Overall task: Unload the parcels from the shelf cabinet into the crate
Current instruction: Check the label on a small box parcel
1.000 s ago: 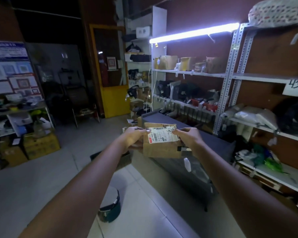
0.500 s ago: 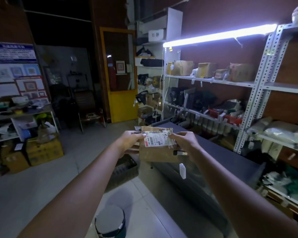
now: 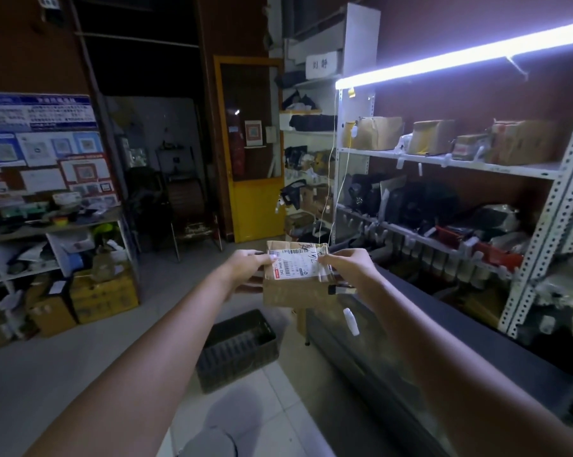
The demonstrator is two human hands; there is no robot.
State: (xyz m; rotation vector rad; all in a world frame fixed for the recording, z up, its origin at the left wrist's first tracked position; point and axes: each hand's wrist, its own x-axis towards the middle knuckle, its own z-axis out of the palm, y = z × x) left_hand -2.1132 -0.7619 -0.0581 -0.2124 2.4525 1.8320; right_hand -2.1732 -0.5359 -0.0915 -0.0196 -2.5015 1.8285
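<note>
Brown cardboard is filling the middle of the view: the parcel point(image 3: 295, 288) is hanging in the air, appearing above the crate point(image 3: 239, 357) and a little toward its right side, its white label point(image 3: 295, 267) facing up. The left hand point(image 3: 249, 270) is gripping the parcel's left edge, with the thumb lying on top by the label and the fingers curling underneath. The right hand point(image 3: 348, 268) is pinching the upper right edge, its thumb pressing on the label. Both arms are reaching forward, nearly straight.

The crate, dark and slatted, is sitting open-topped on the pale tiled floor point(image 3: 80, 357). Left of the crate, bare floor is stretching away toward stacked yellow boxes point(image 3: 103, 295). Right of the crate, the end of a dark counter point(image 3: 476, 351) is standing close beside it, and beyond that a metal shelf rack point(image 3: 542, 225) is carrying more boxes and bags. Behind the crate, well apart, a yellow door point(image 3: 255, 209) is standing.
</note>
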